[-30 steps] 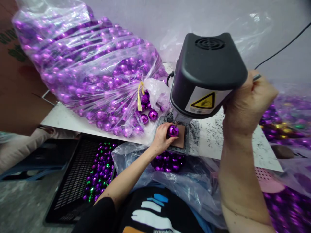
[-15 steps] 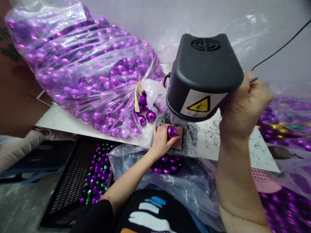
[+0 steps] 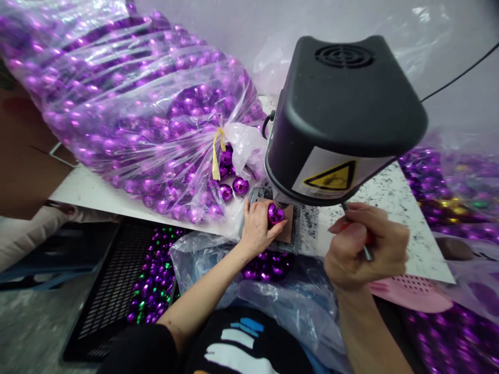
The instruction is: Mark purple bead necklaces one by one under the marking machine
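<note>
Under the front of the black machine (image 3: pixel 343 109), on the brown pad (image 3: pixel 287 231) or just over it, sits a faceted purple ball (image 3: pixel 276 214), grasped by the left hand (image 3: pixel 255 228) between thumb and fingers. What has just changed is the right hand (image 3: pixel 353 259): half a second ago it was up beside the machine's housing, and now it is well lower and nearer the body, clenched around a metal lever (image 3: pixel 367 253) with a red part showing between the fingers. The left hand and the ball have kept their place at the pad. To my judgement the lever is partway through a downward pull, so the work looks to be in its pressing stroke, with the ball held steady for it.

The ball is round, so it has no long axis to speak of and no end that clearly points anywhere. Its upper far side faces the machine's underside; whether a cap or hole lies there is hard to say, as the housing and fingers crowd that spot. The pad lies flat near the front edge of the white surface (image 3: pixel 405 239).
</note>
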{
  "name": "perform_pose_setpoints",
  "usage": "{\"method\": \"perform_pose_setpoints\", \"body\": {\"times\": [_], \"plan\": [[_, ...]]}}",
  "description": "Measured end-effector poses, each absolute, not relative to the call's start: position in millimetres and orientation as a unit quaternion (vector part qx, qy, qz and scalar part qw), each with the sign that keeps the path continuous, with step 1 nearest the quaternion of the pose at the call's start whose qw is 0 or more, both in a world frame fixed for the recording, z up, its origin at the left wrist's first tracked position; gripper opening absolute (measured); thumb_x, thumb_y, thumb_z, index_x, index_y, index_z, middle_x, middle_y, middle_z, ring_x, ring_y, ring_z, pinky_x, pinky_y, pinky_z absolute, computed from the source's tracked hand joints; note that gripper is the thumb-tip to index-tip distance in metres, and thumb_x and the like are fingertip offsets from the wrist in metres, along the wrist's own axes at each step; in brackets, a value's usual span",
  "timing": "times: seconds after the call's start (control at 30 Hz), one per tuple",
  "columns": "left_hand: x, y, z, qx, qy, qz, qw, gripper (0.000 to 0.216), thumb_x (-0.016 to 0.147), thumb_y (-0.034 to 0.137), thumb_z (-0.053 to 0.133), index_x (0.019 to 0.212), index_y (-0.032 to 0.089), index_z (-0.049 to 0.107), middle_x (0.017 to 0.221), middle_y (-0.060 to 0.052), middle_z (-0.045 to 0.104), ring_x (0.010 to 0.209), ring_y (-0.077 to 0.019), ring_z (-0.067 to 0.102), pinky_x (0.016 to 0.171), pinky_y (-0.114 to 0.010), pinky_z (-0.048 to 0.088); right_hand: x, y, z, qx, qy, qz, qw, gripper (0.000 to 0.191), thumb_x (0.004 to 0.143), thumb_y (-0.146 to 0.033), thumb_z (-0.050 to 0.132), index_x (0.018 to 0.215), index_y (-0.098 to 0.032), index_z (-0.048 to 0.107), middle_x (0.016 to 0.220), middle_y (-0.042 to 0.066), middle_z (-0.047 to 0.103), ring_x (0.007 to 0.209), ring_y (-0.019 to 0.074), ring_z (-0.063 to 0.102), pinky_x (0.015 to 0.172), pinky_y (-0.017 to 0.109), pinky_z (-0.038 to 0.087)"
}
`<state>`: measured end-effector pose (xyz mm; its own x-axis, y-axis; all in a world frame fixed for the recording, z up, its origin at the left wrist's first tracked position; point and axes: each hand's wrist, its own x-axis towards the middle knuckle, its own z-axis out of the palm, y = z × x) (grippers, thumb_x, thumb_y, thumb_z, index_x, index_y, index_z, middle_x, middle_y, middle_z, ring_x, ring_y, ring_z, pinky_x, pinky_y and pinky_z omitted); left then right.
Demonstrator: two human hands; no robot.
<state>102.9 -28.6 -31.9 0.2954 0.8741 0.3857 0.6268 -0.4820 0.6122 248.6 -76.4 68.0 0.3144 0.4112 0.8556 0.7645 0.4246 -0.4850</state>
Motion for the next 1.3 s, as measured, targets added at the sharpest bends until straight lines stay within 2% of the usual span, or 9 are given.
{"method": "perform_pose_setpoints", "body": {"times": [0.17, 0.43, 0.67, 0.87, 1.0, 1.13, 1.2, 1.27, 1.3], "plan": [[102, -29, -29, 0.784, 0.477, 0.351, 0.185, 0.046, 0.088, 0.042, 0.068, 0.124, 0.018, 0.052, 0.122, -0.012, 0.062, 0.123, -0.0313, 0.053, 0.119, -0.058, 0.026, 246, -78, 63, -0.524, -0.575, -0.159, 0.608, 0.018, 0.086, -0.018, 0.047, 0.098, -0.021, 0.060, 0.083, 0.003, 0.057, 0.091, 0.0111, 0.061, 0.081, 0.029, 0.051], [103, -30, -32, 0.783, 0.482, 0.350, 0.179, 0.045, 0.087, 0.041, 0.069, 0.122, 0.019, 0.053, 0.120, -0.012, 0.063, 0.119, -0.0305, 0.055, 0.116, -0.055, 0.031, 246, -72, 47, -0.477, -0.574, -0.157, 0.647, 0.017, 0.084, -0.019, 0.050, 0.098, -0.020, 0.060, 0.064, 0.000, 0.045, 0.069, 0.0081, 0.051, 0.086, 0.036, 0.054], [102, -30, -33, 0.783, 0.483, 0.350, 0.177, 0.044, 0.086, 0.041, 0.070, 0.120, 0.018, 0.054, 0.116, -0.012, 0.064, 0.115, -0.0301, 0.056, 0.115, -0.054, 0.034, 247, -70, 41, -0.468, -0.565, -0.172, 0.657, 0.017, 0.084, -0.020, 0.048, 0.096, -0.019, 0.060, 0.062, 0.001, 0.045, 0.076, 0.0108, 0.054, 0.089, 0.041, 0.054], [103, -29, -34, 0.778, 0.486, 0.349, 0.189, 0.044, 0.087, 0.042, 0.069, 0.121, 0.019, 0.053, 0.112, -0.010, 0.064, 0.113, -0.0295, 0.057, 0.115, -0.053, 0.033, 253, -68, 20, -0.468, -0.580, -0.170, 0.644, 0.022, 0.083, -0.017, 0.045, 0.099, -0.018, 0.059, 0.071, 0.003, 0.054, 0.088, 0.0137, 0.060, 0.083, 0.035, 0.054], [103, -29, -32, 0.778, 0.484, 0.354, 0.188, 0.042, 0.087, 0.041, 0.068, 0.120, 0.020, 0.053, 0.110, -0.010, 0.064, 0.109, -0.0287, 0.058, 0.114, -0.053, 0.034, 252, -68, 4, -0.473, -0.597, -0.147, 0.631, 0.024, 0.083, -0.016, 0.046, 0.104, -0.019, 0.058, 0.086, 0.003, 0.059, 0.084, 0.0101, 0.060, 0.076, 0.028, 0.053], [103, -29, -32, 0.780, 0.481, 0.354, 0.185, 0.043, 0.087, 0.041, 0.068, 0.120, 0.019, 0.053, 0.114, -0.011, 0.062, 0.113, -0.0300, 0.057, 0.113, -0.053, 0.035, 251, -72, 33, -0.470, -0.588, -0.140, 0.643, 0.016, 0.088, -0.020, 0.046, 0.096, -0.018, 0.059, 0.071, 0.000, 0.052, 0.075, 0.0069, 0.057, 0.083, 0.031, 0.054], [104, -28, -34, 0.781, 0.482, 0.350, 0.185, 0.042, 0.087, 0.041, 0.069, 0.119, 0.019, 0.054, 0.111, -0.011, 0.063, 0.111, -0.0295, 0.057, 0.115, -0.054, 0.033, 252, -69, 64, -0.480, -0.579, -0.127, 0.646, 0.018, 0.091, -0.024, 0.045, 0.095, -0.016, 0.061, 0.066, -0.001, 0.048, 0.064, 0.0040, 0.052, 0.076, 0.026, 0.052], [104, -27, -36, 0.783, 0.479, 0.350, 0.189, 0.041, 0.086, 0.041, 0.070, 0.118, 0.019, 0.054, 0.109, -0.009, 0.064, 0.110, -0.0288, 0.058, 0.117, -0.055, 0.030, 256, -58, 98, -0.506, -0.565, -0.103, 0.644, 0.025, 0.094, -0.029, 0.043, 0.090, -0.012, 0.061, 0.064, -0.001, 0.045, 0.055, 0.0009, 0.046, 0.054, 0.016, 0.034], [104, -26, -37, 0.781, 0.476, 0.353, 0.195, 0.042, 0.086, 0.041, 0.070, 0.118, 0.020, 0.055, 0.110, -0.009, 0.065, 0.111, -0.0284, 0.059, 0.118, -0.055, 0.028, 258, -50, 113, -0.519, -0.547, -0.049, 0.656, 0.035, 0.096, -0.037, 0.042, 0.079, -0.010, 0.057, 0.062, -0.001, 0.041, 0.052, 0.0001, 0.041, 0.050, 0.016, 0.028]]}}
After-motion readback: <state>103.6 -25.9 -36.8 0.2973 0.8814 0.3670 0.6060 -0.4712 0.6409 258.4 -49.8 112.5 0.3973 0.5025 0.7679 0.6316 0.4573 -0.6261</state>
